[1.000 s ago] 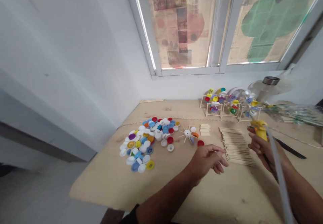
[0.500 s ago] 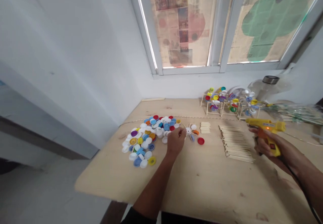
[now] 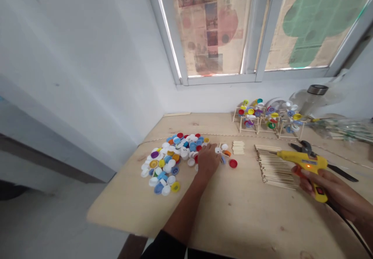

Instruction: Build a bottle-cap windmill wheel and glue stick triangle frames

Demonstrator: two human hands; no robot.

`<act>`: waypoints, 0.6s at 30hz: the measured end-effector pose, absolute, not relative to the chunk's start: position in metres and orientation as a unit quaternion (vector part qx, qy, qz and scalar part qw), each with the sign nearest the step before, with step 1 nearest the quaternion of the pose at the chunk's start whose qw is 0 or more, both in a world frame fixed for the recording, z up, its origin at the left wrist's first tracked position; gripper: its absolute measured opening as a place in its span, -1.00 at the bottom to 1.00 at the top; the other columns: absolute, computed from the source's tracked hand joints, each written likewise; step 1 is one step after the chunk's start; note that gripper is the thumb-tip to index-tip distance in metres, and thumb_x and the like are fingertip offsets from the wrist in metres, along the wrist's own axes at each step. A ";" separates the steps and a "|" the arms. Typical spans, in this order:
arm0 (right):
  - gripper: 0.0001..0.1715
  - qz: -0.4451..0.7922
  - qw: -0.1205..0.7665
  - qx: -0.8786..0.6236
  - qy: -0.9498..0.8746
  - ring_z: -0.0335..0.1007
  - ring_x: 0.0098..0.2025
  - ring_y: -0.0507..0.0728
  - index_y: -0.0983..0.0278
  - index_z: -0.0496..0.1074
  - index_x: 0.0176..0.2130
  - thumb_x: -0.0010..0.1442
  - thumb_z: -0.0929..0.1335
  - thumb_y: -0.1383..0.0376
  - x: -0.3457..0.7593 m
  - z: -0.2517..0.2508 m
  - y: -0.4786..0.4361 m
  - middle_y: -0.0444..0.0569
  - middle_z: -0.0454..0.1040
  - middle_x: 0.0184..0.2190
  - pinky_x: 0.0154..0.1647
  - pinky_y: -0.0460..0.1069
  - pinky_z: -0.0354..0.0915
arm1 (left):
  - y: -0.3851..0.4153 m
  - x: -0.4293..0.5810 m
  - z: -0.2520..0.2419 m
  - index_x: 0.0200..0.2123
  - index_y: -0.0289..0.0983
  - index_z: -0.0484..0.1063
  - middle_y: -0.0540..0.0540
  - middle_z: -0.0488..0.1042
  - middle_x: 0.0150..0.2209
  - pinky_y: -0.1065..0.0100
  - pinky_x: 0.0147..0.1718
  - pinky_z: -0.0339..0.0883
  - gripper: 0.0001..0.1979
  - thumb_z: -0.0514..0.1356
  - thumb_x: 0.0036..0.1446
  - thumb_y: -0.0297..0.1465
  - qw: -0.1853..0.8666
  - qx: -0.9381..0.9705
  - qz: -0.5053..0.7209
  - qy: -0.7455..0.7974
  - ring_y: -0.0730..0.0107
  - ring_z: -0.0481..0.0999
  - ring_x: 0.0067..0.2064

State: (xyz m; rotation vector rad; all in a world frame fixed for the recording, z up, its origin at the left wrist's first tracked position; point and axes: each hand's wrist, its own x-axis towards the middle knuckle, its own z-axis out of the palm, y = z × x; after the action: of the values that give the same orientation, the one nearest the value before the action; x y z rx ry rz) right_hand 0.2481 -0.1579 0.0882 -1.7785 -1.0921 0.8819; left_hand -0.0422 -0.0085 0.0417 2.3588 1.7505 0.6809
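Note:
My right hand is wrapped round the handle of a yellow hot glue gun with its small light lit. The gun's nozzle points left, above a row of thin wooden sticks. Palm down, my left hand lies at the right edge of a heap of plastic bottle caps, its fingers stretched out. Beside its fingertips is a small wheel of sticks with a white hub and caps on it. The hand partly covers this wheel. A red cap lies just right of it.
Several finished cap wheels on stick frames stand at the back. Pliers and a black-handled tool lie behind the glue gun. Short sticks are stacked mid-table. A bottle and plastic-wrapped sticks stand at right.
My left hand has gone from a pinch to outstretched fingers, shifting slightly right. The glue gun has moved down and left in my right hand, uncovering the pliers.

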 end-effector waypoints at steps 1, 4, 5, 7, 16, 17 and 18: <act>-0.49 0.408 0.417 -0.689 -0.429 0.18 -0.59 0.08 0.27 0.48 -0.44 -0.03 0.34 -0.12 0.249 0.087 -0.157 -0.04 0.28 -0.69 -0.56 -0.02 0.14 | -0.007 -0.041 0.042 -0.05 -0.24 0.39 -0.15 0.48 -0.09 0.25 -0.09 0.22 -0.64 0.18 0.03 -0.42 0.061 0.786 0.221 0.575 0.15 0.39 -0.05; -0.50 0.480 0.421 -0.654 -0.406 0.17 -0.53 0.09 0.28 0.46 -0.50 -0.02 0.34 -0.11 0.249 0.085 -0.152 -0.03 0.28 -0.66 -0.52 -0.02 0.12 | -0.004 -0.038 0.042 -0.03 -0.24 0.38 -0.16 0.47 -0.08 0.24 -0.08 0.21 -0.63 0.17 0.03 -0.45 0.058 0.793 0.205 0.570 0.15 0.39 -0.04; -0.50 0.476 0.424 -0.653 -0.409 0.20 -0.49 0.11 0.28 0.43 -0.57 -0.02 0.35 -0.10 0.248 0.085 -0.150 0.00 0.31 -0.63 -0.48 -0.02 0.14 | -0.004 -0.037 0.042 -0.03 -0.24 0.38 -0.16 0.47 -0.08 0.23 -0.08 0.21 -0.63 0.16 0.03 -0.45 0.057 0.794 0.200 0.571 0.14 0.39 -0.04; -0.45 0.477 0.418 -0.647 -0.423 0.26 -0.39 0.16 0.28 0.35 -0.69 -0.01 0.35 -0.10 0.246 0.086 -0.146 0.04 0.35 -0.58 -0.39 -0.01 0.17 | -0.003 -0.036 0.041 -0.03 -0.25 0.38 -0.17 0.47 -0.07 0.22 -0.08 0.20 -0.62 0.16 0.03 -0.45 0.059 0.796 0.189 0.572 0.13 0.38 -0.03; -0.42 0.494 0.421 -0.614 -0.449 0.21 -0.43 0.07 0.28 0.29 -0.69 0.06 0.30 -0.09 0.234 0.086 -0.127 -0.07 0.25 -0.64 -0.39 -0.08 0.16 | 0.002 -0.038 0.032 -0.02 -0.25 0.37 -0.16 0.48 -0.08 0.23 -0.04 0.21 -0.60 0.14 0.01 -0.51 0.072 0.785 0.237 0.567 0.17 0.40 -0.03; -0.41 0.492 0.420 -0.614 -0.452 0.22 -0.42 0.08 0.28 0.29 -0.69 0.06 0.30 -0.10 0.233 0.086 -0.124 -0.06 0.28 -0.62 -0.38 -0.09 0.17 | 0.002 -0.038 0.032 -0.02 -0.26 0.37 -0.16 0.48 -0.08 0.23 -0.04 0.21 -0.59 0.15 0.00 -0.51 0.071 0.779 0.258 0.567 0.17 0.40 -0.03; -0.40 0.489 0.421 -0.614 -0.454 0.25 -0.39 0.09 0.28 0.29 -0.70 0.05 0.31 -0.11 0.233 0.086 -0.121 -0.04 0.32 -0.60 -0.37 -0.09 0.18 | 0.002 -0.038 0.033 -0.02 -0.26 0.37 -0.16 0.49 -0.09 0.22 -0.04 0.22 -0.59 0.15 0.00 -0.52 0.068 0.773 0.281 0.564 0.16 0.40 -0.04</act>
State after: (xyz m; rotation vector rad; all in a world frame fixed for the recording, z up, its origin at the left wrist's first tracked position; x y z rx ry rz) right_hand 0.2332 -0.1210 0.0859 -1.5383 -1.1385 1.2264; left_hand -0.0383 0.0018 0.0326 2.3287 1.6995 0.8472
